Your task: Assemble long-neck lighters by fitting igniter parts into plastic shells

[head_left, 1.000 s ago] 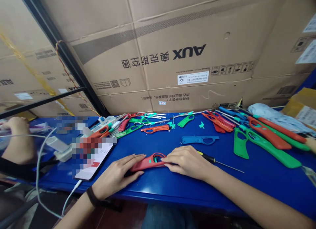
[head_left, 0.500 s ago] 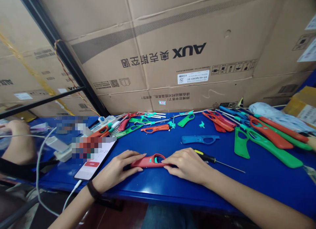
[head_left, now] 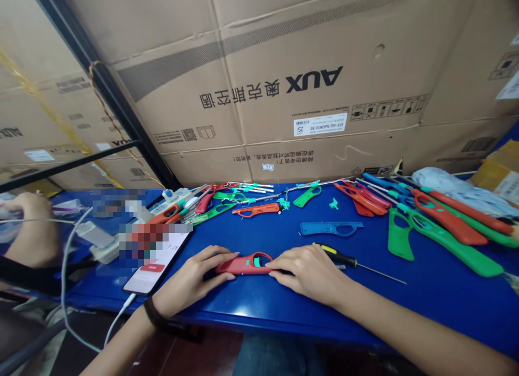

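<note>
A red lighter handle [head_left: 239, 265] with a green trigger in its loop lies near the front of the blue table. My left hand [head_left: 205, 273] grips its left end between thumb and fingers. At the loop end, my right hand [head_left: 306, 270] pinches the handle, fingertips close together. Just behind my right hand lies a screwdriver [head_left: 338, 255] with a black and yellow grip, its shaft pointing right. Farther back is a blue lighter shell half [head_left: 330, 229], lying flat. An orange shell half [head_left: 257, 209] and a small green plastic part [head_left: 333, 203] lie beyond.
Several long-necked lighters [head_left: 450, 235] crowd the right side. More lighter parts [head_left: 211, 200] spread along the back. A phone [head_left: 152, 268] with a plugged-in cable lies left, beside a power strip [head_left: 107, 249]. Behind stands a large cardboard box [head_left: 259, 57]. Another person's arm [head_left: 34, 230] shows far left.
Both hands keep hold of the red handle in nearly the same place. The green trigger looks slightly shifted within the loop. The camera view has moved a little.
</note>
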Available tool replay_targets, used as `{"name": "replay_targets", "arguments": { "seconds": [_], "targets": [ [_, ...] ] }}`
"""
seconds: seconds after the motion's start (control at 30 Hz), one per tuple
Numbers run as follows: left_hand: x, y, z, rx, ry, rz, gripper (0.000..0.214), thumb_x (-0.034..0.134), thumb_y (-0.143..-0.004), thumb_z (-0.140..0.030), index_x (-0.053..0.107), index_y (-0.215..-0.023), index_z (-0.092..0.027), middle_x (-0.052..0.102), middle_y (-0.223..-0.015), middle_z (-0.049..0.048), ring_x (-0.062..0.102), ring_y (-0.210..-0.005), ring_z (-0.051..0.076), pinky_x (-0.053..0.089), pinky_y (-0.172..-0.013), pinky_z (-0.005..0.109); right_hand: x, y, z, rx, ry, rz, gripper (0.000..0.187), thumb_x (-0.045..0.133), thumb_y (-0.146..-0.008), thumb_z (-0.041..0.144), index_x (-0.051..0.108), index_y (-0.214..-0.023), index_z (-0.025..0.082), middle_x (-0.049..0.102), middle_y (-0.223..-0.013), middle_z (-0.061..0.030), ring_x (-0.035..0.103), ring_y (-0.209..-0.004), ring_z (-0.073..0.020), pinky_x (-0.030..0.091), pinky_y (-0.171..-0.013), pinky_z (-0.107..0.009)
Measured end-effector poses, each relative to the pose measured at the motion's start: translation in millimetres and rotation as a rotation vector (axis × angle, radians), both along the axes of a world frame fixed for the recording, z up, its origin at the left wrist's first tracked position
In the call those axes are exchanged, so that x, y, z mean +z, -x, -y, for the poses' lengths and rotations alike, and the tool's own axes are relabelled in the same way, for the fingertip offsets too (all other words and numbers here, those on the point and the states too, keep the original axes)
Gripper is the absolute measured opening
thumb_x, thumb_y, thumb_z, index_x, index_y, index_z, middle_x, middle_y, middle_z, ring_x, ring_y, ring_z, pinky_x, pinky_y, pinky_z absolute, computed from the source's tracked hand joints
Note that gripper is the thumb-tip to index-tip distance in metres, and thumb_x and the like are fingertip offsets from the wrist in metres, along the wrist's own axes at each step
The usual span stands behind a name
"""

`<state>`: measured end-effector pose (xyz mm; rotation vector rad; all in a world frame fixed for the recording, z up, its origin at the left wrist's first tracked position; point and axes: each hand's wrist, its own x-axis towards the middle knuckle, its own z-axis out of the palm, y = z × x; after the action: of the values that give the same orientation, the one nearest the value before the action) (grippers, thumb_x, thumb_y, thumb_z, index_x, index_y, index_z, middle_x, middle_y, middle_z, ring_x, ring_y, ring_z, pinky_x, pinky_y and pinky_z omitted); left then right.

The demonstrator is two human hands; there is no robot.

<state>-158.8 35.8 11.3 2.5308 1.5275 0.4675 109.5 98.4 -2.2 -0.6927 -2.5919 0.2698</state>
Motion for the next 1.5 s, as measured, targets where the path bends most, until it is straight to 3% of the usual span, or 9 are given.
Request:
{"name": "replay_targets", "arguments": {
  "seconds": [0.17, 0.63, 0.87, 1.13, 1.5],
  "targets": [
    [-0.2, 1, -1, -0.024, -0.03, -0.059, 0.038, 0.052, -0.09, -0.039, 0.054, -0.126, -0.027, 0.061, -0.116, 0.0022, 0.058, -0.11, 0.019, 0.032, -0.11, 0.044, 1.5, 0, 3, 0.008, -0.049, -0.006, 0.018, 0.055, -0.089, 0.027, 0.071, -0.098, 0.026, 0.074, -0.088, 0.0013, 0.068, -0.076, -0.0159, 0.044, -0.064, -0.024],
    [1.5, -2, 3, -0.017, -0.061, -0.099, 0.036, 0.053, -0.09, -0.03, 0.052, -0.126, -0.026, 0.06, -0.12, 0.0046, 0.055, -0.113, 0.019, 0.045, -0.099, 0.032, -1.9, 0, 11, 0.025, -0.14, 0.053, 0.017, 0.055, -0.089, 0.023, 0.069, -0.098, 0.023, 0.072, -0.084, -0.0014, 0.066, -0.074, -0.016, 0.044, -0.065, -0.024],
    [-0.1, -2, 1, -0.084, -0.124, -0.199, 0.039, 0.046, -0.094, -0.026, 0.045, -0.133, -0.025, 0.058, -0.121, 0.0061, 0.055, -0.114, 0.021, 0.046, -0.098, 0.035, -2.6, 1, 15, 0.025, -0.164, 0.023, 0.017, 0.055, -0.088, 0.022, 0.069, -0.098, 0.022, 0.071, -0.083, -0.0023, 0.066, -0.075, -0.0162, 0.045, -0.066, -0.025],
    [7.0, -4, 0, -0.042, 0.002, -0.116, 0.036, 0.048, -0.093, -0.031, 0.05, -0.128, -0.027, 0.059, -0.118, 0.0048, 0.058, -0.107, 0.018, 0.048, -0.093, 0.028, 0.8, 1, 13, -0.056, 0.054, 0.056, 0.019, 0.053, -0.091, 0.023, 0.068, -0.102, 0.024, 0.068, -0.091, -0.0024, 0.066, -0.08, -0.0163, 0.048, -0.069, -0.024],
    [10.7, -6, -6, -0.013, 0.122, 0.012, 0.036, 0.055, -0.089, -0.033, 0.055, -0.124, -0.028, 0.059, -0.116, 0.005, 0.058, -0.105, 0.019, 0.047, -0.093, 0.031, 4.3, 1, 6, -0.056, 0.141, 0.01, 0.017, 0.053, -0.09, 0.021, 0.068, -0.098, 0.02, 0.066, -0.091, -0.0042, 0.063, -0.086, -0.0173, 0.048, -0.077, -0.026]
  ]
}}
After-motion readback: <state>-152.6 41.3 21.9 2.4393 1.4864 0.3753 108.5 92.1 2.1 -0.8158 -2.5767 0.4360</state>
